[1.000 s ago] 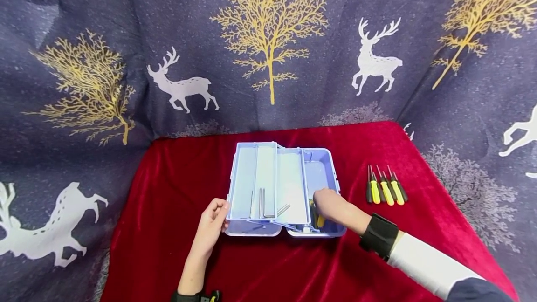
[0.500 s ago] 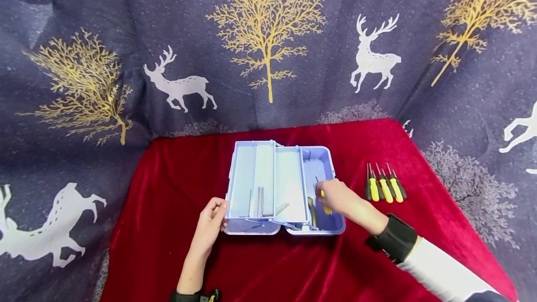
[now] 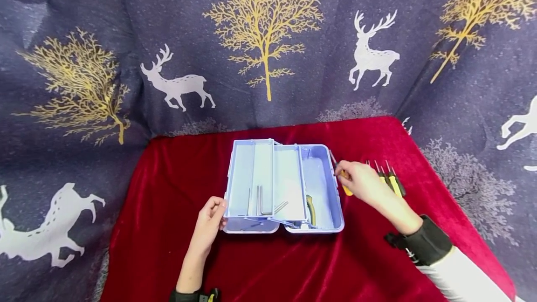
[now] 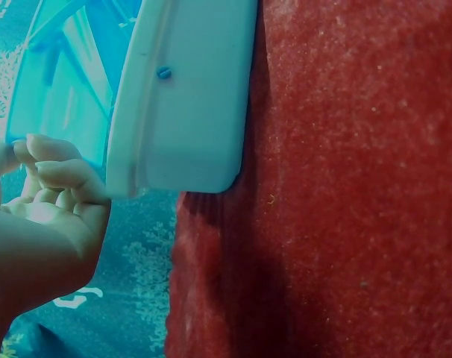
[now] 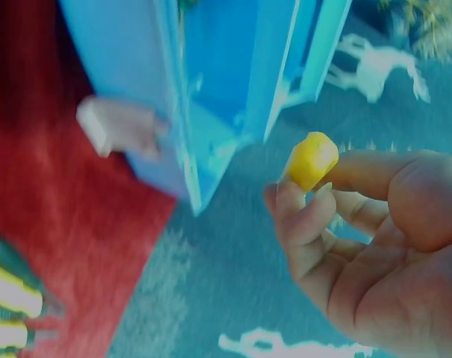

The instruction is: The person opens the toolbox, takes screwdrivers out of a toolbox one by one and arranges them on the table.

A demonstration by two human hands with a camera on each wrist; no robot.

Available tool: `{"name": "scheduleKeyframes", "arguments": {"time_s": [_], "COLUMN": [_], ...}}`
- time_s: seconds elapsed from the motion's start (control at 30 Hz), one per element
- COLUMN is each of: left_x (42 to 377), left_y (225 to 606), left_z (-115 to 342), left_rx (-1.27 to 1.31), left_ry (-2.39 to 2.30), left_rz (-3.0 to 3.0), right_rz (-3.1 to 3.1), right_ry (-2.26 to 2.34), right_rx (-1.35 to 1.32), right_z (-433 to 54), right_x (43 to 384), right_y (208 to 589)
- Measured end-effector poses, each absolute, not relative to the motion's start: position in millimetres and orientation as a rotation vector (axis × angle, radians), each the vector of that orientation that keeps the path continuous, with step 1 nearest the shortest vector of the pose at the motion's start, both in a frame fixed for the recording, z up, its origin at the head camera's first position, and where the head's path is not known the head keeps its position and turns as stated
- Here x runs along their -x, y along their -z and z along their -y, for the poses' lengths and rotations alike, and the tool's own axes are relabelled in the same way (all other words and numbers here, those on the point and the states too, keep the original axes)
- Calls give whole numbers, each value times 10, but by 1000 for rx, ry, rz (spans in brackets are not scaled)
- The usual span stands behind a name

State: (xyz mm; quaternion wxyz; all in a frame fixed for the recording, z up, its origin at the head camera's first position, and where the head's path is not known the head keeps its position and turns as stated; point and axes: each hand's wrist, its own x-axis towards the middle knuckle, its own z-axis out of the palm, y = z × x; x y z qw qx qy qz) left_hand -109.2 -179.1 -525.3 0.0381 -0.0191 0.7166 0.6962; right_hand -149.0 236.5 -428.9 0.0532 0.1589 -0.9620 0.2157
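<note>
A light blue toolbox [image 3: 321, 171] stands unfolded, its stepped trays spread to the left. My left hand [image 3: 211, 218] grips the trays' left edge near the front corner, thumb and curled fingertips at the rim in the left wrist view. Beyond the box's right wall, my right hand [image 3: 365, 183] pinches a screwdriver by its yellow handle [image 3: 347, 190], the shaft pointing up and left. The right wrist view shows the handle's rounded end [image 5: 312, 160] between thumb and fingers. Partly behind this hand lies a row of yellow-and-black screwdrivers [image 3: 394, 183].
L-shaped hex keys [image 3: 261, 202] lie in the trays. A curved yellow-green handle [image 3: 311, 211] sits in the deep right compartment, partly under a tray. Red cloth [image 3: 176, 176] covers the table, and a dark curtain with deer and trees hangs behind.
My right hand has lifted the screwdriver from the deep compartment and carried it right, over the box's wall toward the row. The left hand stays at the tray edge.
</note>
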Motion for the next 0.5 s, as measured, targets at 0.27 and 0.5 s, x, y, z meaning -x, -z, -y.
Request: {"name": "scheduleKeyframes", "arguments": {"time_s": [0.27, 0.5], "left_x": [1097, 1089], "left_y": [5228, 5230], "left_z": [1793, 1793], "left_rx": [71, 83], "left_ry": [-2122, -2118], "left_rz": [-2212, -2207], "right_rz": [2876, 2927], "right_ry": [-679, -704], "right_rx": [-334, -102], "right_z": [-2936, -3376], "right_x": [1456, 1428], "right_y": [4188, 4291]}}
